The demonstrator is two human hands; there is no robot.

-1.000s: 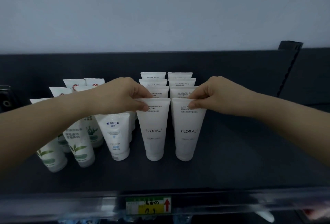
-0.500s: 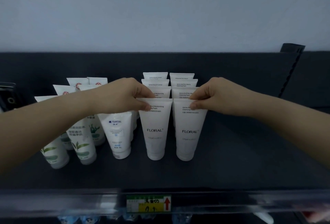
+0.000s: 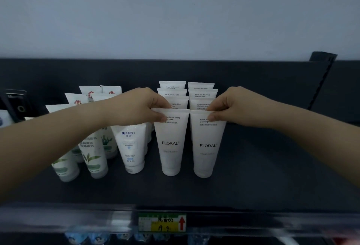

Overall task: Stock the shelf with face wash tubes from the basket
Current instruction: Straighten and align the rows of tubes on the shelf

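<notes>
Two white FLORAL face wash tubes stand cap-down at the front of two rows on the dark shelf [image 3: 272, 176]. My left hand [image 3: 136, 106] pinches the top edge of the left front tube [image 3: 171, 147]. The crimped top of the right front tube [image 3: 206, 149] is pinched by my right hand [image 3: 231, 106]. Behind each front tube stand three more white tubes [image 3: 172, 85] of the same kind, their tops showing. The basket is out of view.
Left of the FLORAL rows stand a MANTING tube [image 3: 131, 147], green-leaf tubes [image 3: 93, 157] and red-logo tubes [image 3: 90, 91], partly under my left forearm. A price tag [image 3: 161, 222] sits on the shelf's front rail. A dark bracket [image 3: 321, 81] rises at the right; shelf floor lies bare beside it.
Both hands keep their pinch on the two front tubes. The tubes and hands have hardly shifted; only the camera view moved slightly.
</notes>
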